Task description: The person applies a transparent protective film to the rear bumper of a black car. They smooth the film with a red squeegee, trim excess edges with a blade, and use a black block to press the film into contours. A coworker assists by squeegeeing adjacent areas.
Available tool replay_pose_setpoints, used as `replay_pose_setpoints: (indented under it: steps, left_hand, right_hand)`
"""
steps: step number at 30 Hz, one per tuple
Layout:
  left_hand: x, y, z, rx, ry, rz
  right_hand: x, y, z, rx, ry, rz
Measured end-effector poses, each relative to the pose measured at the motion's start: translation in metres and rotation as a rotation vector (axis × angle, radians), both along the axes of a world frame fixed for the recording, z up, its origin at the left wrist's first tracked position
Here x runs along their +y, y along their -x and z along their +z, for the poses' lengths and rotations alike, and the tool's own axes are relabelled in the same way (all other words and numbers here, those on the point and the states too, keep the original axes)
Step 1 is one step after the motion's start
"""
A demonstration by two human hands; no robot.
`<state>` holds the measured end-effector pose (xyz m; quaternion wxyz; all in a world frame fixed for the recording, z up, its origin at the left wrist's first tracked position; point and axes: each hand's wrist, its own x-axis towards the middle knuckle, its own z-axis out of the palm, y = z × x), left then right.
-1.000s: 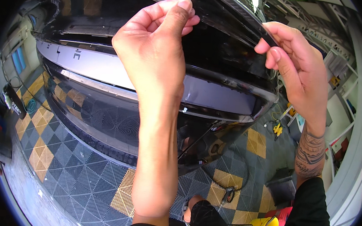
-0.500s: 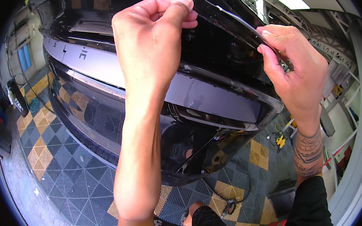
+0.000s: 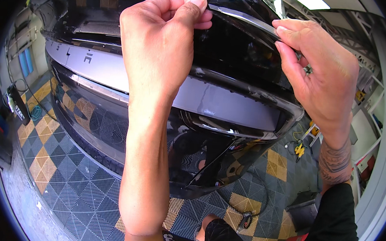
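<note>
A thin, pale, glossy strip (image 3: 242, 17), apparently film, runs between my two hands across the upper part of a black car's rear (image 3: 238, 52). My left hand (image 3: 160, 37) is closed in a pinch at the strip's left end, thumb against curled fingers, close to the bodywork. At the strip's right end, my right hand (image 3: 315, 62) pinches it between thumb and forefinger, off the car's corner. Below my hands, a silver-grey panel (image 3: 230, 103) crosses the car, with small dark marks and wet-looking spots. My left hand and forearm hide part of the panel.
Grey and tan tiles (image 3: 85, 189) cover the floor. A black-handled tool with a cable (image 3: 245, 220) lies below the bumper. A yellow tool (image 3: 299, 149) is on the right, near shelving (image 3: 372, 115). A dark box (image 3: 17, 103) stands at left.
My right hand has shifted slightly up and turned, and the strip now shows broader and paler between my hands. My left hand has barely moved.
</note>
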<state>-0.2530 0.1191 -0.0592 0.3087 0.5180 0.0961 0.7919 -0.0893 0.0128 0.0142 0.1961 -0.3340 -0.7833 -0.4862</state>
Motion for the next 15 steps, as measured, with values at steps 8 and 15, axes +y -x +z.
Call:
replay_pose_setpoints:
  steps: [8, 15]
  left_hand:
    - [0.007, 0.002, -0.004, 0.09, 0.019, 0.025]
    - [0.011, 0.003, -0.005, 0.089, 0.022, -0.011]
  right_hand:
    - [-0.006, 0.018, 0.013, -0.06, 0.012, -0.071]
    - [-0.024, 0.027, 0.035, -0.207, 0.053, -0.124]
